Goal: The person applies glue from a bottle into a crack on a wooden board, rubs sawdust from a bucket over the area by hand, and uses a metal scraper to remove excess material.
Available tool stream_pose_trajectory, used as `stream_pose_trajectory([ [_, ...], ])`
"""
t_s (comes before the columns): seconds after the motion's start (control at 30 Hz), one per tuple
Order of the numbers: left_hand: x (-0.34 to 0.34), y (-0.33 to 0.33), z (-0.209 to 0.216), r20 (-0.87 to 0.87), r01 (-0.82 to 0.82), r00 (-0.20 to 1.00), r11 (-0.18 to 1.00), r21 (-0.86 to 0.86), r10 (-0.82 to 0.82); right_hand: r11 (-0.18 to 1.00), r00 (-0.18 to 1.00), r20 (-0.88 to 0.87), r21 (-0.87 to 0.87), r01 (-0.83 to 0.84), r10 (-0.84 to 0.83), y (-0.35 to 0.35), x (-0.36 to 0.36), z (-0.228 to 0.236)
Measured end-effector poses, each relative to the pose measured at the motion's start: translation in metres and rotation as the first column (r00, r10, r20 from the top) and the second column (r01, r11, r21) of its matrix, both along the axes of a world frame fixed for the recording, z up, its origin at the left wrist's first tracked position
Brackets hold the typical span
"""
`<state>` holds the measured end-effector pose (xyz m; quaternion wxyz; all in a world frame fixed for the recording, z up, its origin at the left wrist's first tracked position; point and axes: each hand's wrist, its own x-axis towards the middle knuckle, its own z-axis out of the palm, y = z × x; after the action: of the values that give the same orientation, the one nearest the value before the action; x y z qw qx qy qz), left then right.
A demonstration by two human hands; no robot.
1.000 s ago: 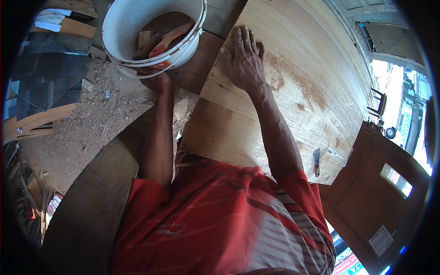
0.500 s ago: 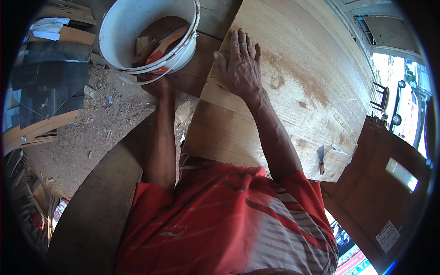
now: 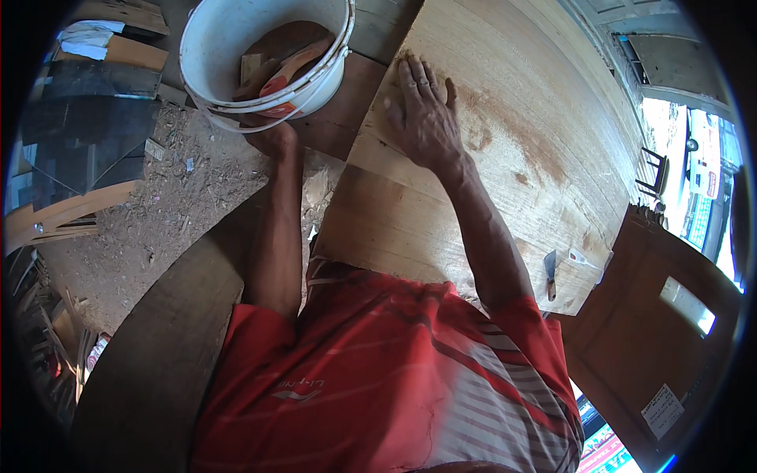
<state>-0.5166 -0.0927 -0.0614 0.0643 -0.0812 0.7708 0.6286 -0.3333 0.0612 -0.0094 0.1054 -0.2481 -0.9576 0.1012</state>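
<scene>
Head view: right hand (image 3: 430, 120) flat on board (image 3: 520, 134), can't tell left grip (image 3: 277, 139) behind bucket (image 3: 319, 101)

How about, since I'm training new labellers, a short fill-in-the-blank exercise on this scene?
1. The right hand lies palm ____ on the board.
2. By colour, the bucket partly hiding the left hand is ____.
3. The scraper lies on the board, to the ____ of the right hand.
4. The shirt is mainly ____ and grey.

Missing words: down; white; right; red.
</scene>
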Motion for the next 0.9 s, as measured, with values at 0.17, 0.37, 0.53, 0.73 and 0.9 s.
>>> stream_pose_trajectory([
  [0.17,-0.003,-0.01,-0.015,-0.189,0.052,0.982,0.97,0.238,-0.006,0.993,0.993,-0.05,-0.055,0.103,-0.106,0.022,-0.007,0.018],
  [0.37,-0.002,-0.005,-0.011,-0.106,-0.008,0.994,0.987,0.162,0.025,1.0,1.0,-0.026,-0.014,0.005,-0.005,-0.016,-0.015,-0.007],
  [0.53,0.0,-0.004,-0.019,-0.221,0.075,0.975,0.95,0.303,-0.007,0.995,0.992,-0.083,-0.047,0.091,-0.095,-0.002,-0.034,-0.007],
  [0.73,0.005,-0.003,0.001,-0.098,0.011,0.995,0.974,0.225,0.011,0.995,0.995,-0.018,-0.026,0.098,-0.098,-0.008,-0.02,-0.004],
  [0.9,0.007,0.01,0.014,-0.066,-0.142,0.984,0.952,0.27,0.166,0.989,0.989,-0.036,-0.048,0.14,-0.142,-0.015,-0.012,-0.003],
])
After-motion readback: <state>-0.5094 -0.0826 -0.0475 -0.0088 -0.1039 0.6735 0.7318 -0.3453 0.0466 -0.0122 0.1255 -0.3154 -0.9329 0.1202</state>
